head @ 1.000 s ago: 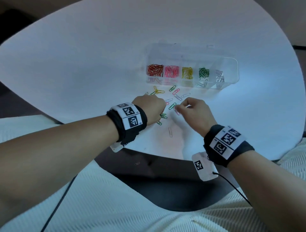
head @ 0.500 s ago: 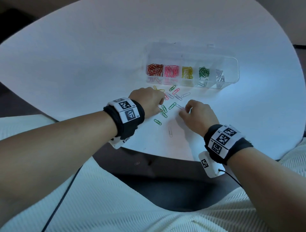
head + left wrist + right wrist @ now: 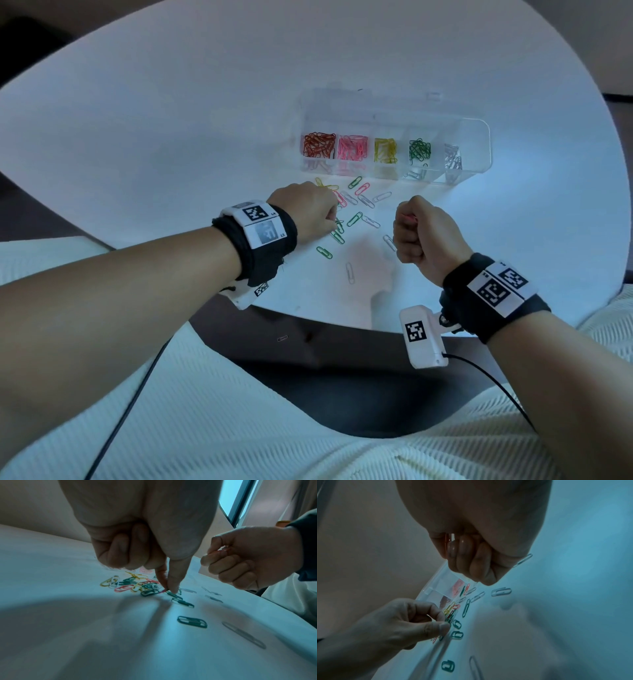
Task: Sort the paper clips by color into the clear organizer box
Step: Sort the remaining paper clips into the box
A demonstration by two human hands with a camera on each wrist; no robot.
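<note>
The clear organizer box [image 3: 474,135] lies open at the back, with red [image 3: 318,144], pink [image 3: 352,148], yellow [image 3: 385,150], green [image 3: 419,149] and silver [image 3: 452,158] clips in separate compartments. Loose paper clips [image 3: 354,218] of mixed colours lie scattered in front of it. My left hand [image 3: 334,222] is down at the pile; its thumb and forefinger pinch a green clip [image 3: 171,594] that lies on the table. My right hand [image 3: 406,219] is a raised fist to the right, holding red clips [image 3: 223,551] that also show in the right wrist view [image 3: 448,539].
The white round table [image 3: 171,137] curves away close in front of me. A green clip [image 3: 323,252] and silver clips [image 3: 349,272] lie apart near that front edge. White ribbed cloth [image 3: 239,428] covers my lap below.
My right hand has lifted off the table, closed into a fist and drifted slightly right. My left hand has stayed at the pile, its fingertips settling on a green clip.
</note>
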